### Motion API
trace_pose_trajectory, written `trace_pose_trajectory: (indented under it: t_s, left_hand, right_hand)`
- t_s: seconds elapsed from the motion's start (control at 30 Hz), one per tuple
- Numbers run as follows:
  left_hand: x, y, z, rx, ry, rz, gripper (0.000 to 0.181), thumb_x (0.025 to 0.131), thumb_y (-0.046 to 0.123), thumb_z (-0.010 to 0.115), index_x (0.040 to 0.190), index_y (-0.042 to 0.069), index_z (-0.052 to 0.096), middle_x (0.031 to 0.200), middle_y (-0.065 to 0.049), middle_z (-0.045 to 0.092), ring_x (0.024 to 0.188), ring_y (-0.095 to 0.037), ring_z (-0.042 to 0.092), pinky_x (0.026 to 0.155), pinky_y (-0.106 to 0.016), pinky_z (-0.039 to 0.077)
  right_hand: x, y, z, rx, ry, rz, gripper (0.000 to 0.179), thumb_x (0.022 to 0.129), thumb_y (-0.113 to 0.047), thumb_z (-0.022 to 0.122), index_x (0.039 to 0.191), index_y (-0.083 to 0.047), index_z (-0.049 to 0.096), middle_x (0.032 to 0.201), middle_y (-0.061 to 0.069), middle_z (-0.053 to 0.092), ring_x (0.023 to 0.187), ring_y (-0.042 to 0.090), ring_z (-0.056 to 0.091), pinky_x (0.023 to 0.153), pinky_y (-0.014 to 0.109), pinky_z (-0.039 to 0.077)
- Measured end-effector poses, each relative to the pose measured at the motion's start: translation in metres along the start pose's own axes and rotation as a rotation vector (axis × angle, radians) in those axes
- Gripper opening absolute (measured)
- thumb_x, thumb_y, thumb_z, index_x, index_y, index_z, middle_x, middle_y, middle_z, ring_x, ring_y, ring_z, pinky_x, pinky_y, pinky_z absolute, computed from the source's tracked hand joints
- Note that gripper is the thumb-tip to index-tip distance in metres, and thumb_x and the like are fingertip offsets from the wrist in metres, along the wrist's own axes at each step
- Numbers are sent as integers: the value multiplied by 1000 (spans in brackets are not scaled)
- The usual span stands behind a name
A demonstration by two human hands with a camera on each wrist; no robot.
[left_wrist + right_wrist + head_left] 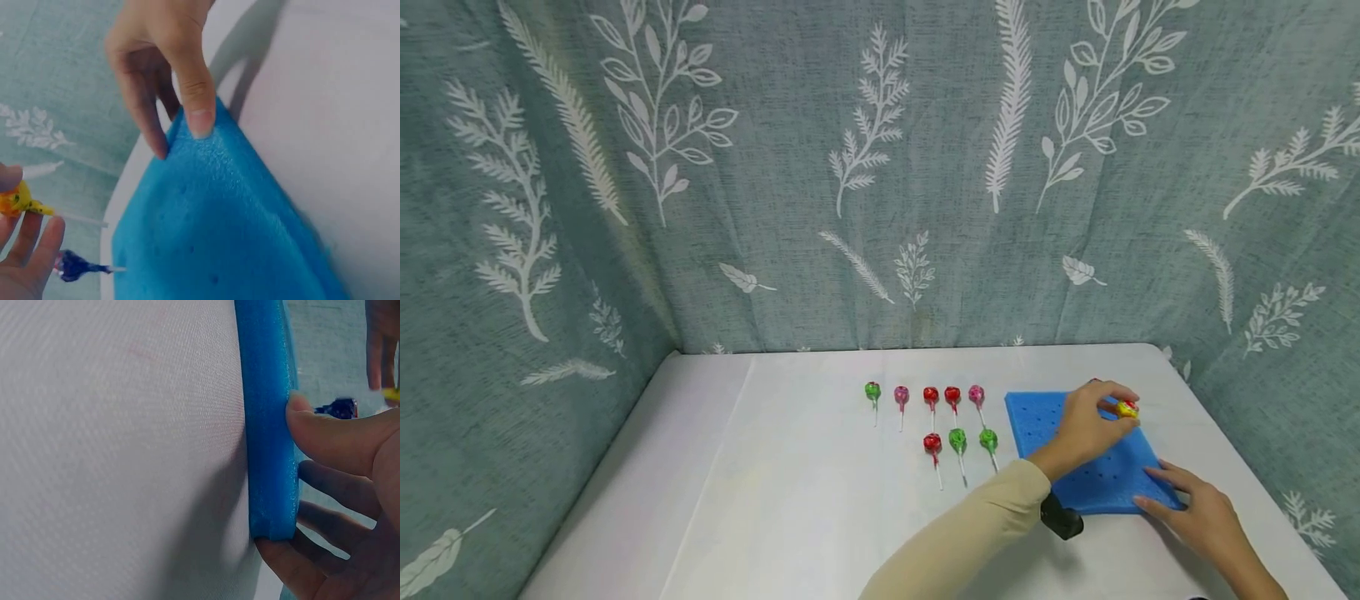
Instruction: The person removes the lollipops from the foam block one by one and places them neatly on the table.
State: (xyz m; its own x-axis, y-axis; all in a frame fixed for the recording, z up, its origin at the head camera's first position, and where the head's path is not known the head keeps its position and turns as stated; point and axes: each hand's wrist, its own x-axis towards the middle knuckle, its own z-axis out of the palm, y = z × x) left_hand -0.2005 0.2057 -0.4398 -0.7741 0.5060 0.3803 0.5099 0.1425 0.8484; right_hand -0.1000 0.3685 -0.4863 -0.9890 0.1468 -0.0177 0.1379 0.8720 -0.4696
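Observation:
In the head view my left hand (pixel 1086 421) pinches a yellow-wrapped lollipop (pixel 1127 409) above the far right part of a blue foam board (pixel 1112 479). Its white stick points toward the foam in the left wrist view, where the lollipop (pixel 25 203) sits between thumb and fingers. A dark blue lollipop (pixel 74 265) stands with its stick in the foam close by. My right hand (pixel 1198 508) grips the near right corner of the board, thumb (pixel 303 415) at the upper edge and fingers along the side. Small holes dot the board's top.
Left of the board, red, green and pink lollipops lie in two rows on the white table (pixel 775 500), among them a green lollipop (pixel 872 390) and a red lollipop (pixel 932 443). A leaf-patterned curtain (pixel 880 208) surrounds the table's back and sides.

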Motion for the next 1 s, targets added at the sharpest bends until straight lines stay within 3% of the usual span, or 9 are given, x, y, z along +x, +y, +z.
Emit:
trace_pose_trajectory:
  t_s: [0.47,0.67,1.0]
  left_hand:
    - [-20,9,-42,-72,20,-118,24,86,17,71,109,17,67,106,10,60,86,2,57,61,-12,48]
    - [-24,10,-52,-75,39,-121,23,85,17,72,107,14,68,99,8,61,83,2,57,63,-13,48]
    - [-40,14,-71,-89,42,-129,21,84,21,72,105,18,68,99,10,61,81,1,56,64,-16,49]
  right_hand:
    - [0,1,1,13,-41,30,82,80,-52,69,128,11,49,134,37,37,117,61,34,87,68,35]
    - [0,2,1,18,-51,35,82,81,-52,68,130,10,47,135,37,35,118,61,32,87,69,34]
    - [-1,1,0,16,-50,33,80,82,-51,67,129,11,48,135,37,36,117,61,33,87,69,34]
